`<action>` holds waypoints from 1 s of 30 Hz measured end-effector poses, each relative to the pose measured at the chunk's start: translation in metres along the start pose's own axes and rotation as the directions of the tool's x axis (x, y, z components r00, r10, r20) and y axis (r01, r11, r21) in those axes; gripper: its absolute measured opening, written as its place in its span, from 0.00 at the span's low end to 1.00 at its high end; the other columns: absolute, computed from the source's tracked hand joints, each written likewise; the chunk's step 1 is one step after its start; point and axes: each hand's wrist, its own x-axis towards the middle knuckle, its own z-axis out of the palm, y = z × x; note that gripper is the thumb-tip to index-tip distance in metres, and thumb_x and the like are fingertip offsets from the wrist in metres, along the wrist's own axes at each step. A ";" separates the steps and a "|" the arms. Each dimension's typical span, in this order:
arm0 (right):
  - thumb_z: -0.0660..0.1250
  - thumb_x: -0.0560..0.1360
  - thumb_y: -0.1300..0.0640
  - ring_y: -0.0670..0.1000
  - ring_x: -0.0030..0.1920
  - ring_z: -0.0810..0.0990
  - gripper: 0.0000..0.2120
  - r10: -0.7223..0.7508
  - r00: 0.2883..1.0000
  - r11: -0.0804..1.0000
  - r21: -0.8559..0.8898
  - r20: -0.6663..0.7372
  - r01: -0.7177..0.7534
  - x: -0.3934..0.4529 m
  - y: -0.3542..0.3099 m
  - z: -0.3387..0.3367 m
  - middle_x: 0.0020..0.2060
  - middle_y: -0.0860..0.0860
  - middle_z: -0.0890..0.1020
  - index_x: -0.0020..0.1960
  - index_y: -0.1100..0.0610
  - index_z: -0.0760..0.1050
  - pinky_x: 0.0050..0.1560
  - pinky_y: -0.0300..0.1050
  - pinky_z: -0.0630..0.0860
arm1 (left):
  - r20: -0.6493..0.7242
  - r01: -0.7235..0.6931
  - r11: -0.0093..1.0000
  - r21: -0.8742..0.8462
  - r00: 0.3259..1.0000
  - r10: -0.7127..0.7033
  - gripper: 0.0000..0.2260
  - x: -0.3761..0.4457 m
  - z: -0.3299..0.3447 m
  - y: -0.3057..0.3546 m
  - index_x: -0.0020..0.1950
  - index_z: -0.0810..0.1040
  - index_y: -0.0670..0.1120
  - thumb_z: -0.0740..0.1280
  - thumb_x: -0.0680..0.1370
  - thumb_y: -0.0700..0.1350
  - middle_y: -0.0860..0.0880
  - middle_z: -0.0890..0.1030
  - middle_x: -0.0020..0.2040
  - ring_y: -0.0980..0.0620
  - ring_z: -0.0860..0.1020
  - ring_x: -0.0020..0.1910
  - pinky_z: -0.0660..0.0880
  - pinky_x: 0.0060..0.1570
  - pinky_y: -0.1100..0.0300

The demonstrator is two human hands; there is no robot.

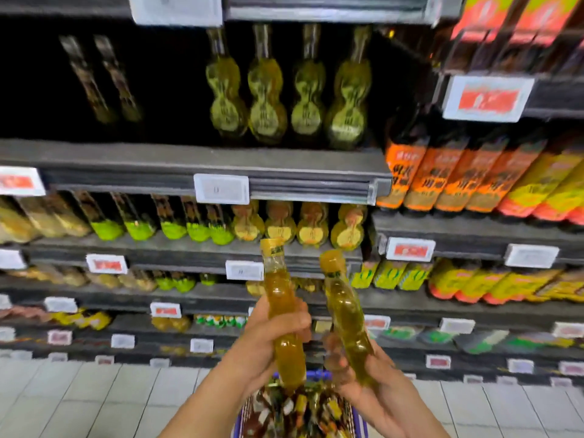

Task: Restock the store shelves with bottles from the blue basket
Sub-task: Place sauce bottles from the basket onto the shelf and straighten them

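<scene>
Head | left grip (278, 339) clasps amber bottle (281, 311) | right grip (363, 374) clasps paler bottle (347, 324)

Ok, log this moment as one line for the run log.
stage: bottles lifted | left hand: grips left bottle | right hand: grips right bottle | basket: below hands, more bottles inside | shelves: ahead

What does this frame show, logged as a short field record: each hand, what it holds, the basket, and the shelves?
left hand: grips the left bottle around its middle, cap up
right hand: holds the right bottle near its base, cap up and tilted left
bottle contents: yellow liquid, yellow caps
blue basket: below the hands, still holding more bottles
shelves: gourd-shaped bottles on the upper row; dark gap to their left
image quality: motion blur, labels unreadable
</scene>
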 end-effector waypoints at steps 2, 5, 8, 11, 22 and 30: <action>0.83 0.58 0.72 0.57 0.40 0.79 0.39 -0.067 0.995 0.997 0.051 0.070 0.064 0.008 -0.001 0.025 0.50 0.67 0.80 0.67 0.63 0.77 0.39 0.43 0.79 | 0.006 -0.023 0.999 0.026 1.000 0.023 0.23 0.005 -0.001 0.021 0.49 0.77 0.42 0.81 0.58 0.42 0.42 0.76 0.42 0.46 0.77 0.37 0.74 0.41 0.52; 0.87 0.45 0.68 0.58 0.35 0.79 0.43 -0.211 0.975 0.977 0.003 -0.073 0.211 0.020 -0.005 0.063 0.46 0.69 0.79 0.60 0.66 0.81 0.33 0.46 0.80 | 0.033 -0.086 0.988 0.128 0.996 0.083 0.19 0.012 -0.001 0.061 0.46 0.81 0.49 0.81 0.59 0.46 0.44 0.79 0.41 0.46 0.78 0.39 0.74 0.47 0.50; 0.89 0.43 0.58 0.62 0.39 0.82 0.43 -0.291 0.946 0.953 -0.137 -0.146 0.272 0.032 -0.008 0.098 0.48 0.70 0.80 0.56 0.66 0.82 0.35 0.50 0.82 | 0.091 -0.204 0.925 0.321 0.979 0.185 0.17 0.020 0.000 0.101 0.44 0.81 0.52 0.82 0.60 0.50 0.47 0.81 0.40 0.51 0.81 0.40 0.77 0.43 0.56; 0.86 0.50 0.48 0.61 0.42 0.82 0.40 -0.334 0.934 0.918 -0.265 -0.124 0.294 0.043 -0.012 0.122 0.51 0.70 0.80 0.56 0.67 0.83 0.35 0.47 0.80 | 0.197 -0.318 0.878 0.359 0.945 0.261 0.15 0.028 0.001 0.133 0.46 0.83 0.51 0.82 0.63 0.49 0.48 0.83 0.40 0.53 0.82 0.41 0.78 0.41 0.62; 0.75 0.71 0.56 0.60 0.52 0.86 0.17 -0.580 0.814 0.495 -0.807 -0.031 0.322 0.065 -0.105 0.165 0.55 0.63 0.85 0.59 0.59 0.81 0.45 0.49 0.83 | 0.297 -0.424 0.756 0.498 0.903 0.311 0.14 0.067 0.031 0.207 0.51 0.85 0.53 0.73 0.71 0.59 0.47 0.87 0.52 0.52 0.85 0.48 0.82 0.44 0.55; 0.74 0.75 0.55 0.50 0.43 0.84 0.08 -0.582 0.809 0.235 -0.935 0.085 0.267 0.104 -0.180 0.167 0.46 0.55 0.86 0.53 0.54 0.84 0.41 0.46 0.82 | 0.332 -0.474 0.606 0.639 0.880 0.339 0.10 0.109 0.053 0.221 0.58 0.81 0.44 0.70 0.80 0.48 0.38 0.83 0.55 0.43 0.84 0.53 0.81 0.53 0.46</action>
